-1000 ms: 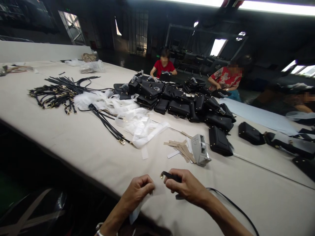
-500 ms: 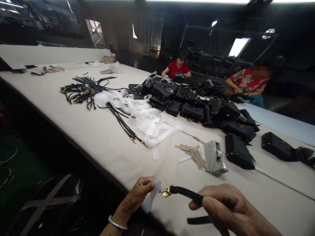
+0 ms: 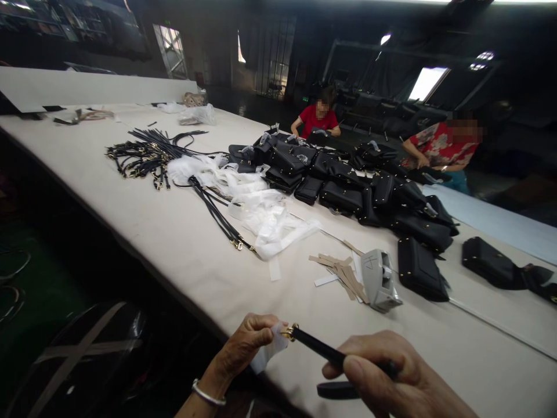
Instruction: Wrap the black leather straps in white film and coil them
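My right hand [image 3: 383, 371] is closed around a black bag strap [image 3: 319, 346], whose gold clasp [image 3: 289, 332] points left. Between the thumb and fingers of my left hand [image 3: 252, 339] is a translucent white plastic sleeve [image 3: 270, 349], which hangs below the fingertips. The clasp is right at the left fingertips and the edge of the sleeve; I cannot tell whether it has entered the sleeve. A loop of the strap hangs under my right hand.
Across the table [image 3: 209, 290] lie white plastic sleeves [image 3: 270, 223], a heap of black straps [image 3: 143, 154], black bags [image 3: 342, 197], a grey tape dispenser [image 3: 380, 278] and brown paper strips [image 3: 342, 270]. Two people in red tops [image 3: 319, 119] work at the far side.
My right hand has moved slightly left, bringing the strap's gold clasp up to the sleeve at my left fingertips. The left hand has stayed nearly in place.
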### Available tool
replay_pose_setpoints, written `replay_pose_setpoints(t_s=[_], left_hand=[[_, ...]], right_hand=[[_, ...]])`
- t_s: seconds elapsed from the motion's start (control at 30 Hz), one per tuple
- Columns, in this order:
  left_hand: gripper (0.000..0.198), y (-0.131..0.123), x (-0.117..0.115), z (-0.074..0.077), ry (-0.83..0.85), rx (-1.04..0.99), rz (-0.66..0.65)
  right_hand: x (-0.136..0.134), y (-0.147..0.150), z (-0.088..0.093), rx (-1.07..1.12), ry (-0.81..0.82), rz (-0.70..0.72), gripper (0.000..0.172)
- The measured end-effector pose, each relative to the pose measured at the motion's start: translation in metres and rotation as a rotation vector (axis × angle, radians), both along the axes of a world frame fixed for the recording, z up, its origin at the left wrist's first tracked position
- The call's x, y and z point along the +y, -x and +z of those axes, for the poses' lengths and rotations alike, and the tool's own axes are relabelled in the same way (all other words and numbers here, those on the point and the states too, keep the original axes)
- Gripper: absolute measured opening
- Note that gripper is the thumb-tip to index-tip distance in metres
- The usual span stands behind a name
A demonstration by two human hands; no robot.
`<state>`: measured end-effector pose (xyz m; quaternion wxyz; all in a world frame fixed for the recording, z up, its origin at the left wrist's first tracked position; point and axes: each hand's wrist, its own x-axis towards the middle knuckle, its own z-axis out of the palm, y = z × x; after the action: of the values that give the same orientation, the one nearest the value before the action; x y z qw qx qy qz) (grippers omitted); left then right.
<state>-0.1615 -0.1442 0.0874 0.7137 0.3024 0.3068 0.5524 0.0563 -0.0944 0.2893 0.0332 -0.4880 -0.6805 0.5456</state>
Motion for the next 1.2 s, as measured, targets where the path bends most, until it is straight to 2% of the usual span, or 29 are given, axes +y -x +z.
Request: replay_pose_setpoints(t_s=[0.17, 0.37, 0.5, 0.7, 0.8, 0.93, 1.0, 1.07, 1.2], left_hand=[[0.039, 0.000, 0.000, 0.003, -0.007, 0.001, 0.019], [0.040, 0.001, 0.000, 0.005, 0.016, 0.065, 0.024], [0.032, 0.007, 0.002, 0.019, 0.079, 0.189, -0.053], [0.031, 0.018, 0.004, 0.030, 0.154, 0.243, -0.236], [0.025, 0.014, 0.006, 0.033, 0.131, 0.315, -0.309], [0.019, -0.001, 0.008, 0.034, 0.152, 0.312, -0.280], [0.016, -0.006, 0.009, 0.033, 0.175, 0.319, -0.268], [0.014, -0.008, 0.009, 0.032, 0.184, 0.357, -0.254], [0.014, -0.002, 0.005, 0.034, 0.173, 0.455, -0.177]], right_hand=[[0.006, 0.002, -0.011, 0.096, 0.061, 0.066, 0.060], [0.008, 0.004, -0.023, 0.160, 0.162, 0.028, 0.060], [0.016, 0.000, -0.032, 0.136, 0.194, 0.023, 0.059], [0.037, -0.013, -0.040, 0.037, 0.233, 0.159, 0.045], [0.040, -0.010, -0.045, -0.087, 0.131, 0.217, 0.036], [0.036, 0.005, -0.056, -0.284, -0.166, 0.346, 0.026], [0.035, 0.012, -0.061, -0.317, -0.217, 0.369, 0.023], [0.038, 0.013, -0.065, -0.249, -0.134, 0.371, 0.015], [0.050, -0.001, -0.068, -0.020, 0.249, 0.331, 0.044]])
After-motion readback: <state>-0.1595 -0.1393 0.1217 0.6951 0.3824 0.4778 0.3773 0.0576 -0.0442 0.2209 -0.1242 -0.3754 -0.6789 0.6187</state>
